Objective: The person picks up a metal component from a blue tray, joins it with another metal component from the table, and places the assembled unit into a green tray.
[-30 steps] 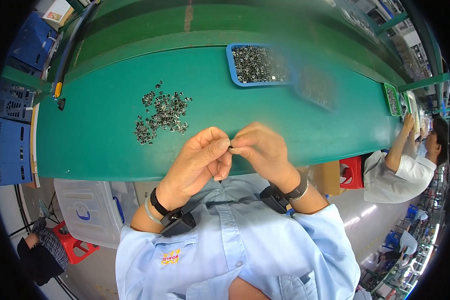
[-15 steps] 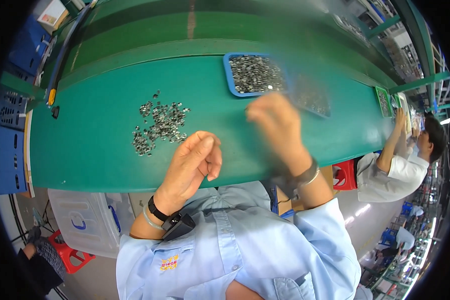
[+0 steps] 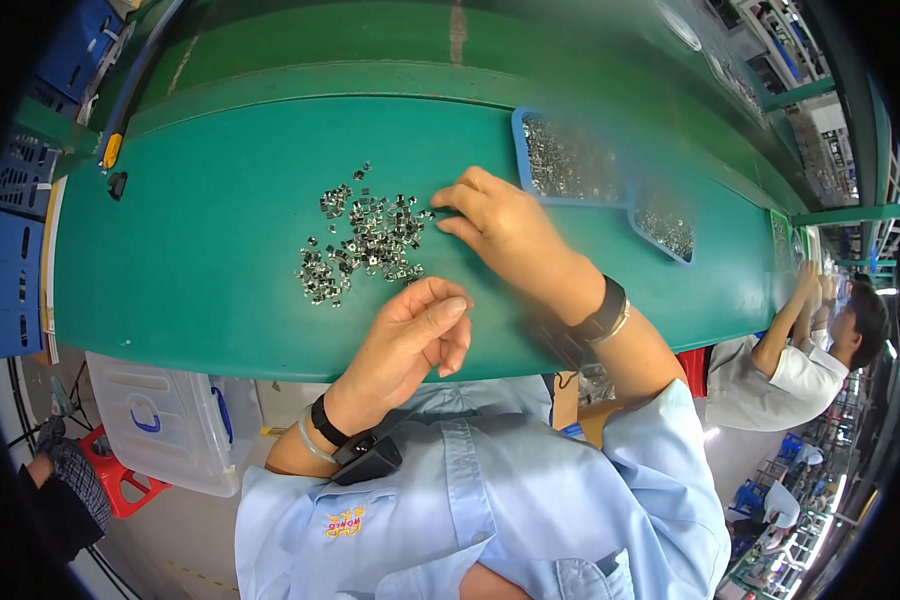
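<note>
A loose pile of small shiny metal pieces (image 3: 378,236) lies on the green tabletop (image 3: 200,260). At the right edge of this pile is my right hand (image 3: 505,222), palm down, with thumb and forefinger apart and nothing visible between them. My left hand (image 3: 407,340) hovers just below the pile, near the table's front edge. Its fingers are curled and the thumb rests against the forefinger; whatever they hold, if anything, is hidden. To the right of my right hand stands a blue tray (image 3: 521,150) full of similar small metal pieces.
Beside the blue tray sits a second tray (image 3: 660,250) with more small pieces, partly blurred. A yellow-ended tool (image 3: 111,151) lies at the far left edge. Under the table is a clear plastic bin (image 3: 160,420). A co-worker (image 3: 785,370) sits farther right along the table.
My right hand has moved left from in front of the blue tray to the pile's right edge, its fingers parting. My left hand keeps its curl. The whole view has shifted slightly.
</note>
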`<action>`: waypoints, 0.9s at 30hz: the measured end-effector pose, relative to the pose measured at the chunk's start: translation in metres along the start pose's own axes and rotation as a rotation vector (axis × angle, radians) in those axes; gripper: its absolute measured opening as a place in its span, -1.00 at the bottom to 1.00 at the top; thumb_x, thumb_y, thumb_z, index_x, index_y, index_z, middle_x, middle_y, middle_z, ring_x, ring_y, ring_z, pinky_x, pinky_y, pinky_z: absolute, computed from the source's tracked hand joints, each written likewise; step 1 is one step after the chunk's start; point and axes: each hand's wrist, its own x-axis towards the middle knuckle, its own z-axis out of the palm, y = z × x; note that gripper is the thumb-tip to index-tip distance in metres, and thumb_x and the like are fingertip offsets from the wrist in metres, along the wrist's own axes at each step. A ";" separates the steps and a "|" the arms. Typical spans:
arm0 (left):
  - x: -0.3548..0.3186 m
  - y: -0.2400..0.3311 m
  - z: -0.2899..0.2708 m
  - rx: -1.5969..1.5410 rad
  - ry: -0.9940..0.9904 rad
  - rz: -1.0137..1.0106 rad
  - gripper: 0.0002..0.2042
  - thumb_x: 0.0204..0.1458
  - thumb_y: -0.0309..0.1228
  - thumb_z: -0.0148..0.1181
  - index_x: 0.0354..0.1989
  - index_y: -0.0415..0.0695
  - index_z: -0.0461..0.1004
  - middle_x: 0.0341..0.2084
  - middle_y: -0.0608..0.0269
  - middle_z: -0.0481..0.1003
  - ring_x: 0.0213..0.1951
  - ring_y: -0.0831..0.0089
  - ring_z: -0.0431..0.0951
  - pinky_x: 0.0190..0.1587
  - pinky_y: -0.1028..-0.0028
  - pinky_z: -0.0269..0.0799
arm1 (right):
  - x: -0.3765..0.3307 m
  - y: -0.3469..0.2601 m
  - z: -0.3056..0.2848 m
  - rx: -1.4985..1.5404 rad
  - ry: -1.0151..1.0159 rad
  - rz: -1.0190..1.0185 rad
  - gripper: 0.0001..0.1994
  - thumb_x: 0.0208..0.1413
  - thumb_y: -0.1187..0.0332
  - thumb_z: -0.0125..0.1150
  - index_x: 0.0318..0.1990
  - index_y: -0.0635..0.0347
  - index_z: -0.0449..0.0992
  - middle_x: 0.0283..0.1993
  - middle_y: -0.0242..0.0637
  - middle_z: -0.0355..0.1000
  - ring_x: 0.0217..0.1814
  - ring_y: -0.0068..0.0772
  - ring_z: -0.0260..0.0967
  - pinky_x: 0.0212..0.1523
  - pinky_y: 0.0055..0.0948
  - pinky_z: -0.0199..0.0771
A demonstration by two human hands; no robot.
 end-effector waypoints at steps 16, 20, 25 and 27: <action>0.002 -0.002 0.025 0.157 0.178 0.182 -0.81 0.18 -0.32 0.00 -0.19 -0.19 0.34 -0.55 0.29 0.41 -0.60 0.59 0.35 -0.59 0.61 0.22 | -0.055 -0.038 -0.026 0.111 0.180 -0.090 -0.83 -0.17 0.50 0.31 -0.36 0.14 0.48 -0.38 -0.35 0.40 -0.36 -0.30 0.37 -0.39 -0.40 0.39; 0.002 -0.008 0.030 0.172 0.138 0.164 -0.81 0.19 -0.32 0.00 -0.20 -0.20 0.35 -0.54 0.28 0.42 -0.60 0.59 0.35 -0.59 0.61 0.23 | -0.070 -0.041 -0.027 0.147 0.247 -0.057 -0.85 -0.15 0.47 0.29 -0.37 0.14 0.48 -0.40 -0.39 0.37 -0.38 -0.32 0.37 -0.39 -0.40 0.38; -0.001 -0.010 0.041 0.183 0.102 0.156 -0.82 0.18 -0.32 0.01 -0.23 -0.19 0.37 -0.54 0.28 0.44 -0.60 0.60 0.36 -0.60 0.62 0.23 | -0.082 -0.042 -0.029 0.187 0.299 -0.038 -0.83 -0.17 0.47 0.31 -0.37 0.14 0.48 -0.41 -0.40 0.37 -0.39 -0.35 0.36 -0.40 -0.40 0.38; -0.001 -0.011 0.042 0.214 0.104 0.156 -0.83 0.17 -0.32 0.02 -0.24 -0.19 0.37 -0.54 0.28 0.44 -0.60 0.61 0.36 -0.60 0.63 0.23 | -0.085 -0.042 -0.031 0.184 0.303 -0.040 -0.83 -0.18 0.47 0.32 -0.37 0.14 0.48 -0.41 -0.40 0.37 -0.39 -0.35 0.36 -0.40 -0.40 0.38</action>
